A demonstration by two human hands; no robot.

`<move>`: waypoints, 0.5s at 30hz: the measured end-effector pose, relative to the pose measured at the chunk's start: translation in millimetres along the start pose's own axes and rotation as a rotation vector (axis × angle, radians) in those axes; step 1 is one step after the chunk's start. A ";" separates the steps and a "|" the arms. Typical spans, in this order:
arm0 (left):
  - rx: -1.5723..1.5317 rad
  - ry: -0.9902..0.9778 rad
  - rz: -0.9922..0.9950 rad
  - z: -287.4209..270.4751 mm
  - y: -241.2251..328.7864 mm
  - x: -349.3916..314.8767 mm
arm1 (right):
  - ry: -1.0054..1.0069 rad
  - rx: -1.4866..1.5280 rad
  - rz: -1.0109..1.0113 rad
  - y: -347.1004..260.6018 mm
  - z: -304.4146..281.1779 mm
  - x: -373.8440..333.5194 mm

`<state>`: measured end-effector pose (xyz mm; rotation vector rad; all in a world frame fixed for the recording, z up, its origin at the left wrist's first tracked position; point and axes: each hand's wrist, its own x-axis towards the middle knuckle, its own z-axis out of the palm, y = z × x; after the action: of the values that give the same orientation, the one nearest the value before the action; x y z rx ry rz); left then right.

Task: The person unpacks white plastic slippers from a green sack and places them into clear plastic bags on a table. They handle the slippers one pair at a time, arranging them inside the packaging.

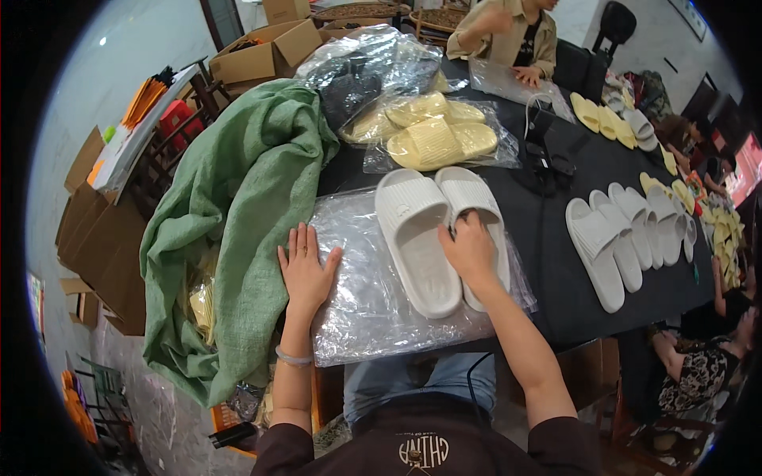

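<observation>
Two soft white slip-on foam slippers [439,236] lie side by side on a big clear crinkly plastic bag [369,293], near the front edge of the black table [556,262]. Their long way runs from the person out toward the far side of the table, leaning a little to the left, with the toe ends far away. The right hand [468,250] is the closer hand: it rests on the right slipper, and its fingertips are tucked in between the two slippers, just under the strap. The fingers are bent, but I cannot tell if they are really pinching the slipper. The left hand [305,274] lies flat and spread wide on the left part of the bag, holding it down, and it grips nothing. It is near the slippers but not touching them. Just left of that hand a rumpled green cloth sack [238,222] hangs over the table edge, so that side is tight. Behind the slippers lie yellow slippers in clear bags [432,131]. To the right the black table is bare for a bit, then comes a row of loose white slippers [627,234]. Another person sits at the far end with a hand on a plastic bag
</observation>
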<state>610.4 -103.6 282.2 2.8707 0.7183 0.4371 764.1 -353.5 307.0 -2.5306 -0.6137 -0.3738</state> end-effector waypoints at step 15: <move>-0.003 0.057 0.002 6.4 1.3 -2.1 | -0.098 0.096 0.109 -29.4 -44.9 16.8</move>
<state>611.3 -106.3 276.0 2.8670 0.7239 0.5210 757.8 -348.9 362.7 -2.4888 -0.5148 -0.1782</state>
